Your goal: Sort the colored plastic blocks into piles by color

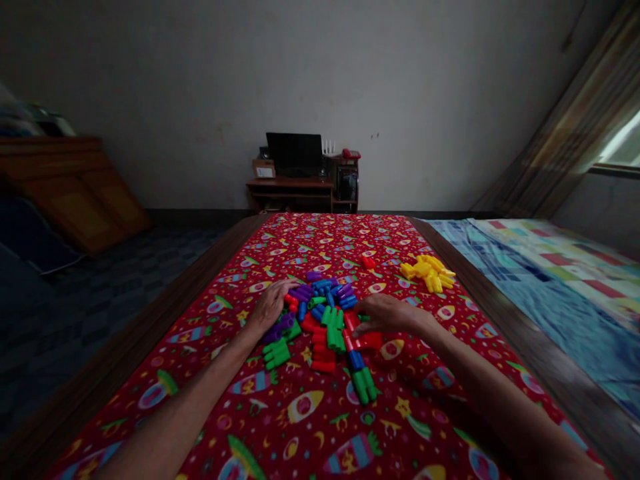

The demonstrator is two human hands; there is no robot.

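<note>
A mixed pile of green (334,327), blue (356,361), purple (280,327) and red plastic pieces (323,352) lies mid-table on a red patterned cloth (300,427). At the pile's left edge rests my left hand (273,303), its fingers curled over red and purple pieces; whether it grips one is hidden. My right hand (387,313) is at the right edge, thumb and fingers bent above red pieces, and what lies between the fingertips is too small to tell. Farther right sits a separate heap of yellow pieces (429,273). One red piece (368,262) lies alone behind the pile.
Past the table's far end stands a desk (290,182) with a monitor (295,152) and a red telephone (351,154). A wooden cabinet (70,193) is at the left. To the right is a bed (520,300) with a blue and checked cover, beside a curtain (560,133).
</note>
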